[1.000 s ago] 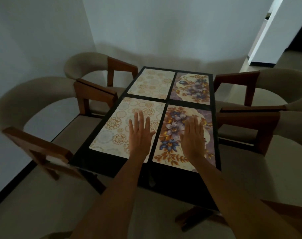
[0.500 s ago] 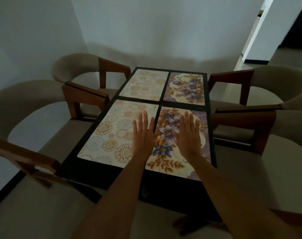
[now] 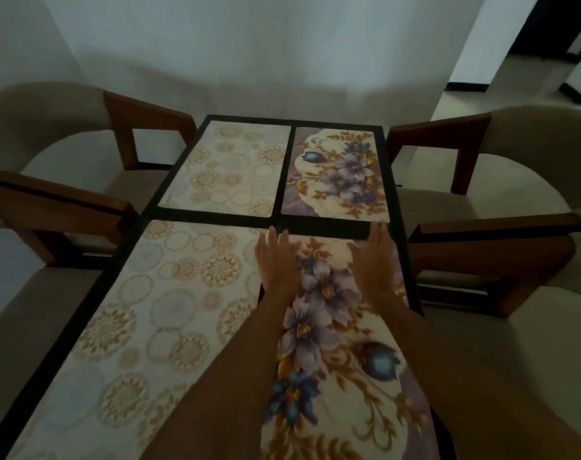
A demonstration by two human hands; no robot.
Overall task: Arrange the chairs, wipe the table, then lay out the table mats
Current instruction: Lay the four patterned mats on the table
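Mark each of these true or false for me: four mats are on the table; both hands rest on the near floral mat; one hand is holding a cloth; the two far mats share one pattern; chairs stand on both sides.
1. Four mats lie on the table. True.
2. The left hand and right hand are both on the near floral mat. True.
3. One hand holds a cloth. False: both hands are flat, open and empty.
4. The two far mats match. False: the far left mat has circles, the far right mat has flowers.
5. Chairs stand on both sides. True.
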